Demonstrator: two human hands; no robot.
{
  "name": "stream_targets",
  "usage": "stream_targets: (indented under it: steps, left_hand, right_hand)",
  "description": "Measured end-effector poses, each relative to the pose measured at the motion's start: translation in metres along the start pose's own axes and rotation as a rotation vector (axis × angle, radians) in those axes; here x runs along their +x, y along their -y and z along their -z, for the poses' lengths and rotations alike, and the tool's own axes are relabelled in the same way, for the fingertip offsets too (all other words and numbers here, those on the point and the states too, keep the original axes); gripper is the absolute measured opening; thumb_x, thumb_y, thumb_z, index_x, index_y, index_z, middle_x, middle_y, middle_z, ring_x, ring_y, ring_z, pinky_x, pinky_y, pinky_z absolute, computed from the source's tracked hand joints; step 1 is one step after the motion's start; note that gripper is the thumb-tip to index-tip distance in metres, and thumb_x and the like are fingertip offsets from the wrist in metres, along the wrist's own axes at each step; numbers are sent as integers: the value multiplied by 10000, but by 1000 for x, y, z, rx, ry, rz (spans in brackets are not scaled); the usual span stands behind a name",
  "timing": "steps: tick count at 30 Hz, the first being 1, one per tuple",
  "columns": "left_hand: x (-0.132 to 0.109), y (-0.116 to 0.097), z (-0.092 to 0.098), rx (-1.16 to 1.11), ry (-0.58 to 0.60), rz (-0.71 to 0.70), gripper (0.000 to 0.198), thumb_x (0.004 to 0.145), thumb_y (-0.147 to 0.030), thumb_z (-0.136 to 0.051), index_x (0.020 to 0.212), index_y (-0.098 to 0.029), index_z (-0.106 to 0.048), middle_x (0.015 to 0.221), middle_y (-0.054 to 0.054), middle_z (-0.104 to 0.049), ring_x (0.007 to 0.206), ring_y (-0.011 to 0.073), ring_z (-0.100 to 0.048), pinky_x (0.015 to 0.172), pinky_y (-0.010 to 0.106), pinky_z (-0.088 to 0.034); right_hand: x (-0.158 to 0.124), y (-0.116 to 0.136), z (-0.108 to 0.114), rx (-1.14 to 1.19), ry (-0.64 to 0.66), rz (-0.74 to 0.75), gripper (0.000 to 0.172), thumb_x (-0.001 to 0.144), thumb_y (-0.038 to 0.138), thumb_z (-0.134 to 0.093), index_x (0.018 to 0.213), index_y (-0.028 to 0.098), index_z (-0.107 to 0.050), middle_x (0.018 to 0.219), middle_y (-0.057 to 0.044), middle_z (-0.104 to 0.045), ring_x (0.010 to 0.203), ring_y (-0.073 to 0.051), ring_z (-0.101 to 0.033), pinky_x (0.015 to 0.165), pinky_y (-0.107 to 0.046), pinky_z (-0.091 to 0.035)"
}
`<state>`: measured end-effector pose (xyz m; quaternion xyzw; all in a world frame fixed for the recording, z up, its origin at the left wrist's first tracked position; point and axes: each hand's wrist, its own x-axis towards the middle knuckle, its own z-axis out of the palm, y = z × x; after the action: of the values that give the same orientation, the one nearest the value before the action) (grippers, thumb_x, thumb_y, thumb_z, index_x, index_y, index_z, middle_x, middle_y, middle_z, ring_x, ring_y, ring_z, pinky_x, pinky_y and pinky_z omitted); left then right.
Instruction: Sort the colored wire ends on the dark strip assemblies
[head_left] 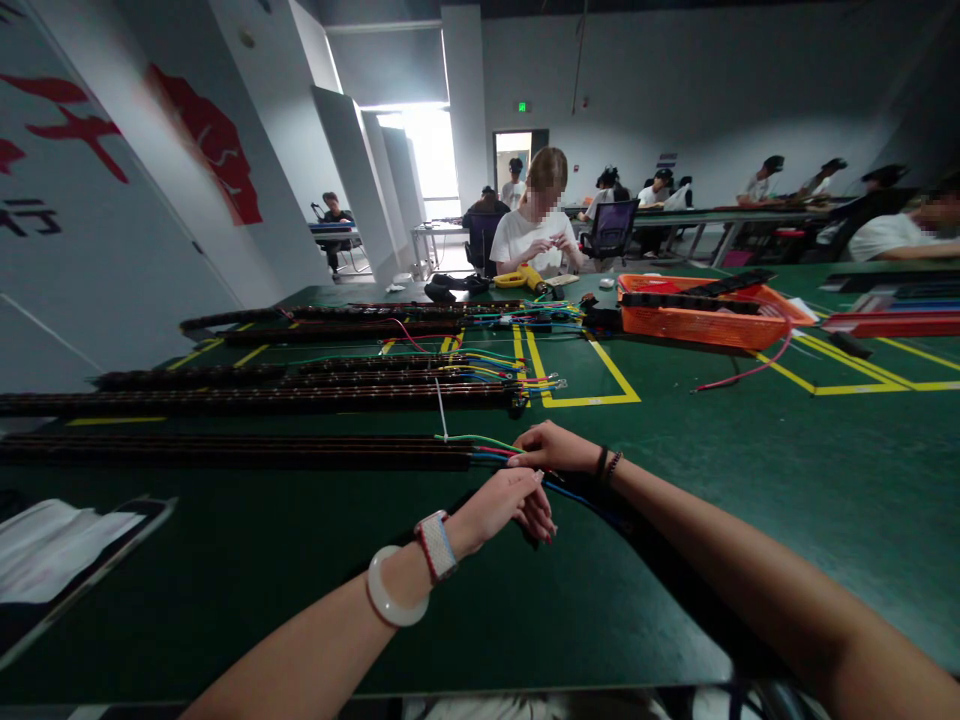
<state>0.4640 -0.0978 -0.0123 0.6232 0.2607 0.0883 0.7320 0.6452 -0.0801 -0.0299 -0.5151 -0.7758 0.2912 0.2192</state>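
A dark sleeved cable bundle [247, 450] lies across the green table [600, 620], with green, red and blue wires coming out of its right end. My right hand [551, 447] is closed around these wires close to the sleeve end, its fingertips pointing left. Just below it, my left hand [502, 508] has its thumb against the side of its fingers, where a blue wire [581, 497] comes out toward the right. The other fingers of that hand curl loosely downward. A white cable tie [441, 410] stands up from the bundle near the green wire [480, 437].
More cable bundles [300, 398] lie beyond, with coloured wire ends. Farther back are an orange basket [690, 320] and a yellow heat gun [529, 280]. A tray with white paper [60, 545] is at left. A person [536, 235] sits opposite.
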Motion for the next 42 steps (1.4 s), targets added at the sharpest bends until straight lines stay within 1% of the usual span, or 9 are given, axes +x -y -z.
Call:
stream_targets:
  steps: [7, 10, 14, 19, 23, 28, 35, 39, 42]
  left_hand:
    - [2, 3, 5, -49, 15, 4, 435, 821, -524, -484, 751, -105, -579, 703, 125, -684, 608, 177, -654, 595, 284, -489]
    - [3, 2, 8, -200, 20, 13, 411, 859, -465, -450, 839, -82, -597, 823, 162, -688, 728, 201, -668, 727, 334, -504]
    - [2, 1, 8, -408, -35, 36, 346, 903, -356, -393, 884, -66, -580, 890, 186, -678, 831, 223, -664, 876, 405, -467]
    - [5, 3, 7, -638, -140, -35, 287, 921, -306, -377, 997, -105, -568, 973, 133, -672, 892, 198, -648, 923, 409, -452]
    - [11, 7, 12, -789, -225, -112, 205, 913, -260, -430, 858, -128, -576, 850, 83, -675, 849, 153, -639, 929, 351, -454]
    - [14, 9, 14, -859, -259, -150, 216, 923, -214, -406, 820, -122, -572, 825, 80, -667, 821, 150, -638, 911, 352, -467]
    - [13, 9, 13, -849, -300, -144, 230, 925, -171, -375, 818, -116, -571, 825, 90, -661, 818, 160, -638, 941, 393, -446]
    - [11, 7, 14, -808, -259, -130, 215, 920, -203, -405, 901, -101, -593, 915, 119, -671, 890, 181, -638, 966, 391, -426]
    - [9, 5, 14, -790, -250, -104, 224, 918, -220, -416, 934, -89, -597, 971, 135, -674, 935, 195, -636, 968, 383, -427]
  right_hand:
    - [-1, 14, -1, -173, -65, 70, 335, 837, 422, -532, 821, 146, -721, 639, -16, -640, 568, -99, -497, 558, -214, -336]
    - [-3, 23, 0, -409, -143, 181, 227, 842, 297, -548, 763, 165, -716, 697, -44, -673, 687, -134, -530, 675, -262, -320]
    - [-5, 31, 1, -649, -187, 209, 161, 825, 241, -564, 749, 196, -698, 689, -31, -672, 723, -152, -513, 712, -297, -273]
    - [-6, 40, 2, -860, -141, 264, 234, 878, 264, -502, 707, 170, -632, 708, -40, -654, 712, -156, -482, 709, -311, -255]
    - [-7, 45, 3, -994, -85, 343, 150, 898, 224, -483, 877, 154, -613, 774, -53, -655, 748, -166, -481, 694, -307, -263]
    - [-8, 47, 6, -1106, -82, 447, 240, 951, 187, -366, 1049, 115, -574, 779, -63, -635, 762, -174, -481, 680, -312, -292]
    - [-10, 48, 12, -1066, -67, 486, 239, 940, 210, -397, 1016, 145, -615, 828, -58, -627, 765, -165, -491, 679, -305, -309]
    - [-13, 47, 23, -826, -84, 365, 271, 923, 336, -445, 1078, 213, -629, 852, -44, -643, 769, -149, -530, 685, -279, -322]
    - [-17, 49, 37, -682, -69, 215, 306, 922, 376, -434, 925, 196, -681, 827, -46, -658, 724, -126, -556, 634, -249, -321]
